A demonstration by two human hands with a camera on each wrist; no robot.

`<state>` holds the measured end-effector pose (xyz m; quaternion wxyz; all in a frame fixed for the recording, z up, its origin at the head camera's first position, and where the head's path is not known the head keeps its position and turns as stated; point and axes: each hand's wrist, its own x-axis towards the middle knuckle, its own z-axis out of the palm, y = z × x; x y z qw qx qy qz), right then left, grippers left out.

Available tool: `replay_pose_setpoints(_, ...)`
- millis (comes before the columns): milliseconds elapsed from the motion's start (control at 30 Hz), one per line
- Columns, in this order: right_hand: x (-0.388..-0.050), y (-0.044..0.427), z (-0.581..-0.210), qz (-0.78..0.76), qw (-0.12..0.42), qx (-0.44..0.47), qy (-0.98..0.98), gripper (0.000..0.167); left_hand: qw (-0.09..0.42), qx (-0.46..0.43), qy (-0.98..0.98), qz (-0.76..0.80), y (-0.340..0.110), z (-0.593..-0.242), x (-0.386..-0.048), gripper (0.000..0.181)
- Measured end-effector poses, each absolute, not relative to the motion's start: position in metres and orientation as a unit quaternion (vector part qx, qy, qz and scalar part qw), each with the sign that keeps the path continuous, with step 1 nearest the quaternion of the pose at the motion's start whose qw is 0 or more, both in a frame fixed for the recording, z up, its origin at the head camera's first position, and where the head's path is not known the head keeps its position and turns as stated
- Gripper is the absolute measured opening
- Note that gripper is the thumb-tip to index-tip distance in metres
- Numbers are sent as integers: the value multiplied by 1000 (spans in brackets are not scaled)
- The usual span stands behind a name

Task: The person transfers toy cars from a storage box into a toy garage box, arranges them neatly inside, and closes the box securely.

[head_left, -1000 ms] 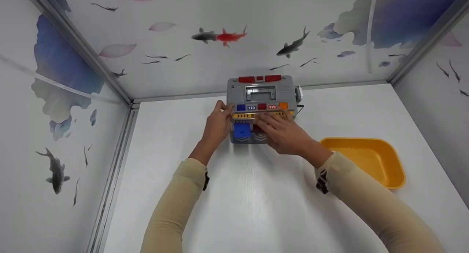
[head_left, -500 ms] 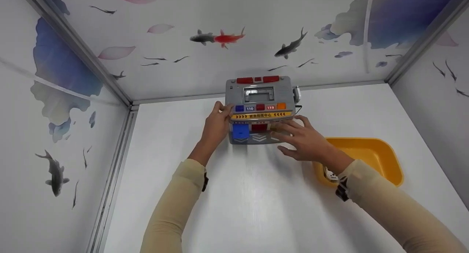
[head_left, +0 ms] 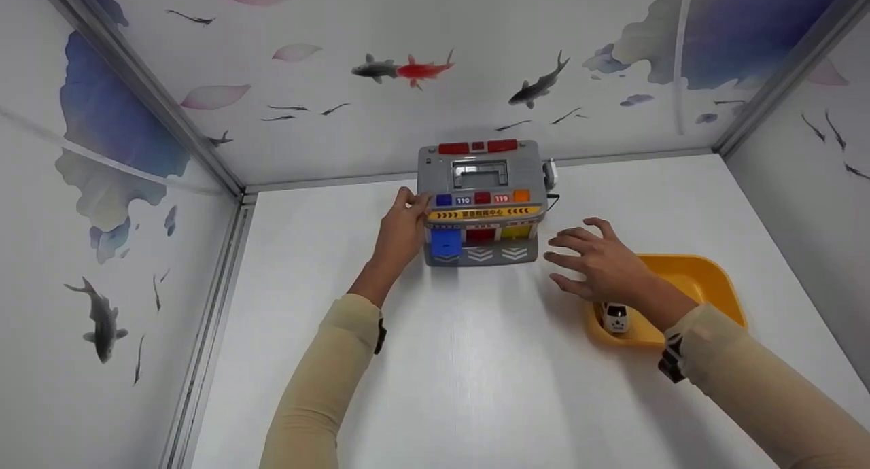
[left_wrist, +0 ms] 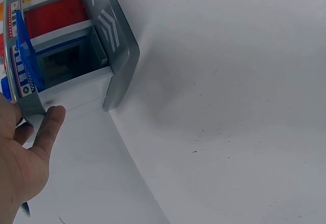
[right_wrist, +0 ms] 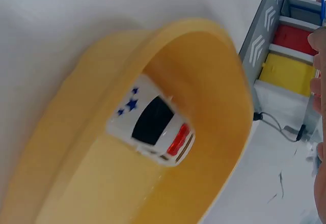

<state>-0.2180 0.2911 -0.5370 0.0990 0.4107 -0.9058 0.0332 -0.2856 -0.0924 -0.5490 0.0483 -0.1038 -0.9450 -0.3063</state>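
A grey toy rescue-station garage (head_left: 481,175) stands against the back wall. Its blue door (left_wrist: 28,51) is swung up, and a dark bay shows behind it. The red door (head_left: 480,235) and yellow door (head_left: 515,232) are down. My left hand (head_left: 402,230) grips the left front corner of the roof, thumb along the side wall in the left wrist view. To the right of the garage, my right hand (head_left: 598,262) hovers with spread fingers, holding nothing, by the left edge of the yellow basin (head_left: 731,299). Inside that basin lies a white toy police car (right_wrist: 153,119) with blue stars.
A white handset-like part (head_left: 550,175) and a thin black cord (head_left: 554,200) are on the garage's right side. White walls printed with fish enclose the white table (head_left: 462,374) at the back, left and right.
My right hand has left the garage front and moved right, toward the basin, uncovering the red and yellow doors. The toy car has come into view. My left hand stays put.
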Motion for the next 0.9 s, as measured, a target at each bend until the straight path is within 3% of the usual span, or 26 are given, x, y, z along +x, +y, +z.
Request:
replay_pose_setpoints(633,-193,356,-554,43,106,395,-912,27,45,-98,-945,-309,-94,-547,-284,43)
replay_pose_setpoints(900,-183,371,-566,24,98,406,-908,43,56,-111,-944,-306,-93,-548,-285,41)
